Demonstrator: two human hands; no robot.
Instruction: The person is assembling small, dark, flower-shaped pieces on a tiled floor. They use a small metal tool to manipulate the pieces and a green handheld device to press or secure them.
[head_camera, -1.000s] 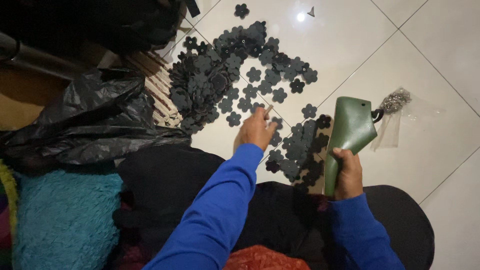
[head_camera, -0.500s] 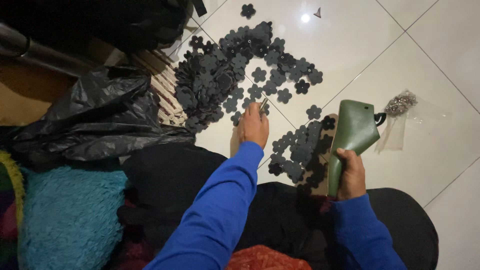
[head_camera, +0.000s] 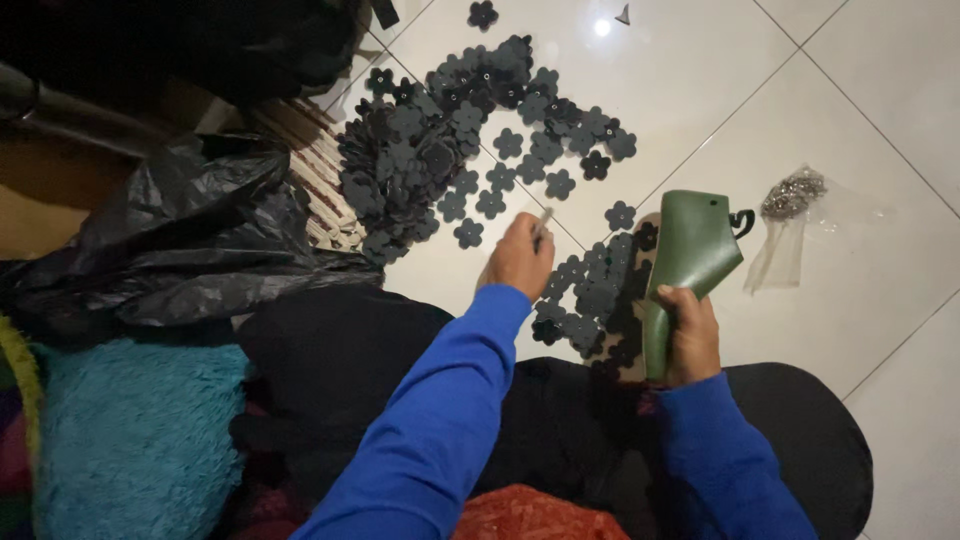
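Brightness: the scene was dimly lit overall, with the left third sunk in near-black.
Source: one overhead lamp was mirrored as a small white glare spot (head_camera: 601, 27) on the glossy tiled floor (head_camera: 870, 300).
Shadows: soft shadow was cast toward the bottom.
Sharpness: the centre was rendered fairly sharp; the black plastic bag (head_camera: 190, 240) was left murky.
Distortion: tile joints were slightly bowed near the edges.
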